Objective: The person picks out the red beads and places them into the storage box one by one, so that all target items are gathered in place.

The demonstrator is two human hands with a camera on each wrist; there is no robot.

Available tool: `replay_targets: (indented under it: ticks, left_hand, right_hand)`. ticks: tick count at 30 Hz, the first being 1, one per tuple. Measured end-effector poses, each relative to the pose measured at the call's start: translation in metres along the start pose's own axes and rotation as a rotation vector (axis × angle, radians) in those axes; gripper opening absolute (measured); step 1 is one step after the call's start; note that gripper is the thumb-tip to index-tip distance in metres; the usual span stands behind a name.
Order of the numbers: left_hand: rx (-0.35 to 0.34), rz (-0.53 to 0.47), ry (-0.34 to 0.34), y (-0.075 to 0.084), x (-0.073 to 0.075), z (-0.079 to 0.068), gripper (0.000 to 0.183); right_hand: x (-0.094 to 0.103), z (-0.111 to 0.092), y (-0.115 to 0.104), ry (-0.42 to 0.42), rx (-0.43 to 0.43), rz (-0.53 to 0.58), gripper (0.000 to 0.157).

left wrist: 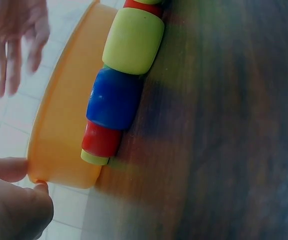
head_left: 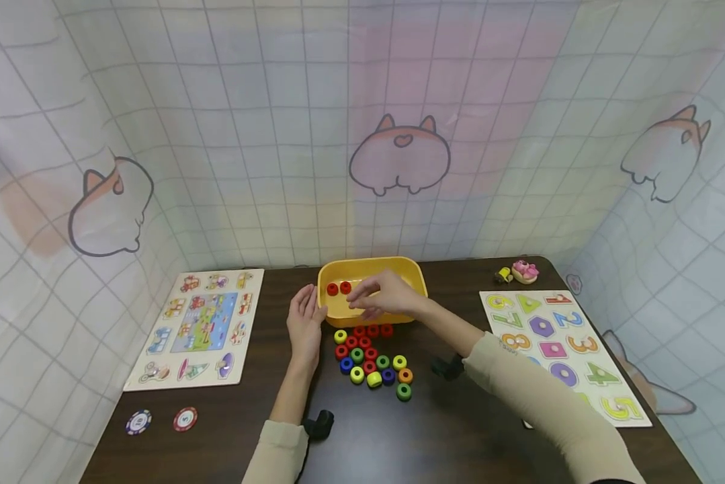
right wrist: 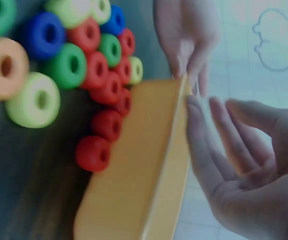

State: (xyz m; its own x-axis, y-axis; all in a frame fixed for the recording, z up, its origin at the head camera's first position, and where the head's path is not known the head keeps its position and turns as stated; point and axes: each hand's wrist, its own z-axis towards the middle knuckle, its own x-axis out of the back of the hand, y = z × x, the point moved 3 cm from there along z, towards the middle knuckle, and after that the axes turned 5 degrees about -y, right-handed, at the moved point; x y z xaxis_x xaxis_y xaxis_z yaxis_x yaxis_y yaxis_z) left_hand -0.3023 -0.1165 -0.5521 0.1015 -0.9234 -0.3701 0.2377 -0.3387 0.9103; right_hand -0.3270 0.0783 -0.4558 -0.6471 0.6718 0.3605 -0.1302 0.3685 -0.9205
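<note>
My left hand (head_left: 305,329) is at the left end of a yellow plastic tray (head_left: 374,321). In the left wrist view its thumb and a finger straddle the tray's rim at the corner, pinching it. Above the tray hovers my right hand (head_left: 389,294), fingers loosely bent and apart, with no object visible between them in the right wrist view (right wrist: 254,165). Two red beads (head_left: 339,288) lie inside the tray at its left. In front of it, several round beads with holes, red, green, blue, yellow and orange (head_left: 405,376), lie grouped on the dark table.
A picture puzzle board (head_left: 156,366) lies at left, with two poker chips (head_left: 185,419) near it. At right is a number-and-shape board (head_left: 580,403). A pink-topped toy (head_left: 524,271) and a small yellow-and-dark figure (head_left: 504,275) stand behind it. Patterned curtain surrounds the table.
</note>
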Motion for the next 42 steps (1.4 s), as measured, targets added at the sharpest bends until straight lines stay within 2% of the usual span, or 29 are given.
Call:
replay_targets:
  ticks: [5, 10, 14, 20, 27, 33, 37, 42]
  left_hand:
    - [-0.009, -0.006, 0.017, 0.002, 0.000, 0.002, 0.059]
    - [-0.035, -0.035, 0.006, 0.002, 0.000, 0.003, 0.059]
    - [-0.041, -0.050, -0.026, 0.007, -0.001, 0.002, 0.058]
    - [-0.020, -0.029, -0.012, 0.004, -0.001, 0.002, 0.055]
    - [0.007, -0.038, -0.025, 0.001, 0.001, 0.004, 0.056]
    - [0.005, -0.022, -0.020, 0.001, 0.001, 0.003, 0.054]
    - [-0.001, -0.016, -0.012, 0.002, 0.000, 0.001, 0.053]
    - [-0.018, -0.039, -0.016, 0.003, -0.001, 0.001, 0.054]
  right_hand:
    - [-0.014, -0.018, 0.014, -0.108, -0.089, -0.050, 0.020]
    - [-0.023, -0.024, 0.033, -0.120, -0.140, -0.158, 0.018]
    - [-0.029, -0.024, 0.045, -0.122, -0.139, -0.162, 0.016]
    - [-0.037, -0.025, 0.055, -0.150, -0.114, -0.153, 0.017]
    - [-0.044, -0.025, 0.054, -0.192, -0.112, -0.143, 0.020]
    - [-0.042, -0.023, 0.051, -0.181, -0.119, -0.122, 0.022]
    - [-0.031, -0.020, 0.039, -0.176, -0.126, -0.045, 0.022]
    - [-0.005, -0.008, 0.017, -0.165, -0.124, 0.038, 0.026]
